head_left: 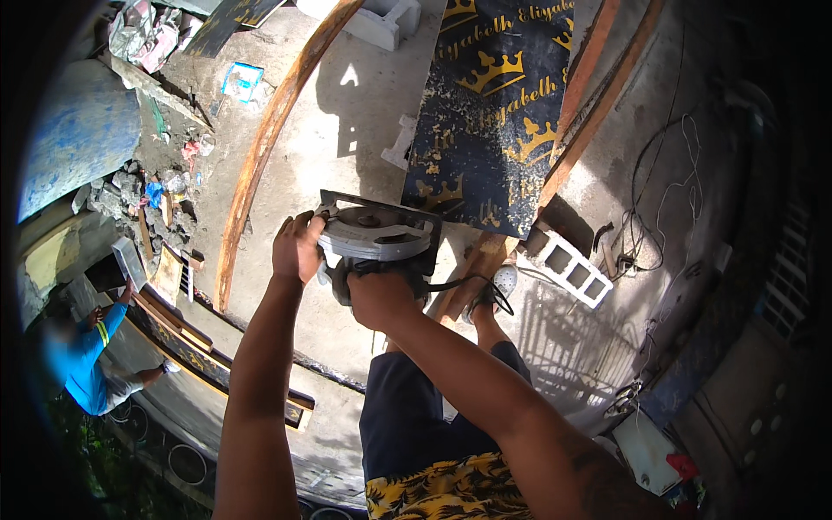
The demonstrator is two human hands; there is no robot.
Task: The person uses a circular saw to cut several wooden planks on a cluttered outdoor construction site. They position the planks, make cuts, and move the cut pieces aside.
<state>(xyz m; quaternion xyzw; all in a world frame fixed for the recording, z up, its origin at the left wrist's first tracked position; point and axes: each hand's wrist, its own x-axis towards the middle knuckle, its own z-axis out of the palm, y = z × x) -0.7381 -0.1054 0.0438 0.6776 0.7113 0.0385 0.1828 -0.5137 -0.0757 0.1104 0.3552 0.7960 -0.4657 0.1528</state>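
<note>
A grey and black circular saw (pixel 381 241) is held up in front of me, its dark base plate on the far side. My right hand (pixel 381 299) is closed around its rear handle. My left hand (pixel 299 247) grips the saw's left side, fingers wrapped over the edge. Just beyond lies a dark printed board (pixel 494 104) with gold crowns, dusted with pale sawdust. The saw's plate overlaps the board's near left corner in view; whether they touch I cannot tell. A black cord (pixel 459 282) runs right from the saw.
Long timbers (pixel 264 147) flank the board on the left and right. A hollow concrete block (pixel 574 267) sits near my foot, with tangled cable (pixel 646 234) to its right. Rubble (pixel 121 195) lies at left. A person in a blue shirt (pixel 87 355) is at lower left.
</note>
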